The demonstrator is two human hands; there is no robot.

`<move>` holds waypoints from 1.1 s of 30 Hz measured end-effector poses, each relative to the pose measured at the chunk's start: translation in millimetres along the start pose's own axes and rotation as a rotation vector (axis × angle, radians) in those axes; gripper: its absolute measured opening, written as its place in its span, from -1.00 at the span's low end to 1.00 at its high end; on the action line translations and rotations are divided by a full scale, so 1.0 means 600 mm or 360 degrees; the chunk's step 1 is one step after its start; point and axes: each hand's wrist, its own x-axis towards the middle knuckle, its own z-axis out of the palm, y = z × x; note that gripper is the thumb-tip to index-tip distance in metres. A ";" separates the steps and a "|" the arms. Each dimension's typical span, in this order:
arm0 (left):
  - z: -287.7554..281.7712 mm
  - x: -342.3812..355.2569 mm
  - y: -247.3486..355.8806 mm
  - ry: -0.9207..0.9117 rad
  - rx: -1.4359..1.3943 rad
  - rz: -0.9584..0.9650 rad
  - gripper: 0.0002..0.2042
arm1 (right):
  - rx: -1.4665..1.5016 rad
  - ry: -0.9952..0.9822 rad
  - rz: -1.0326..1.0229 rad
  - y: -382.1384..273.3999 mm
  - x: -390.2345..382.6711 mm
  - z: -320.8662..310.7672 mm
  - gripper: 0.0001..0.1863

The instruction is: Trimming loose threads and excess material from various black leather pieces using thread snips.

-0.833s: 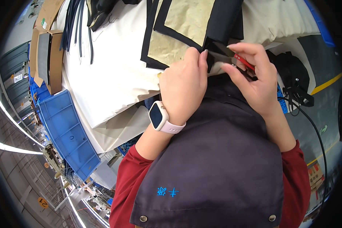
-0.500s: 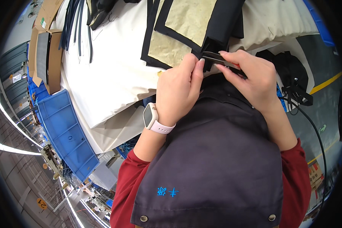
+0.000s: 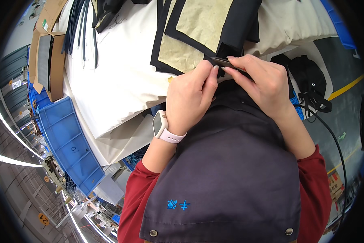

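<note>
My left hand [image 3: 190, 93], with a pale watch on its wrist, is closed in a pinch at the near edge of black fabric [image 3: 232, 42]. What lies between its thumb and finger is mostly covered by the fingers. In my right hand [image 3: 267, 81] is a pair of small thread snips [image 3: 221, 62], gripped between thumb and fingers. Their dark blades look closed and point left, right by my left thumb tip. Just beyond both hands lie black-bordered fabric panels [image 3: 202, 22] with pale yellowish centres, overlapping each other.
White cloth [image 3: 113, 81] covers the work surface. Dark strips [image 3: 84, 32] hang at the far left beside an open cardboard box [image 3: 58, 60]. A blue plastic crate [image 3: 70, 141] stands at the left. To the right are a black bag-like item [image 3: 309, 77] and a black cable [image 3: 333, 133].
My right hand has shifted a little left, bringing the snips closer to my left fingertips. The blades stood apart before and now look closed. My left hand has hardly moved.
</note>
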 end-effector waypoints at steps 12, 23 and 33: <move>-0.075 -0.014 -0.022 0.0472 -0.2395 -0.0415 -0.76 | 0.0875 0.0474 0.0732 0.024 0.029 -0.020 -0.70; -0.082 -0.017 -0.014 0.0369 -0.2356 -0.0554 -0.66 | 0.0797 0.0287 0.0829 0.036 0.098 -0.016 -0.79; -0.071 -0.023 -0.016 0.0406 -0.1948 -0.0526 -0.66 | 0.0509 -0.0175 0.0728 0.019 0.109 -0.040 -0.66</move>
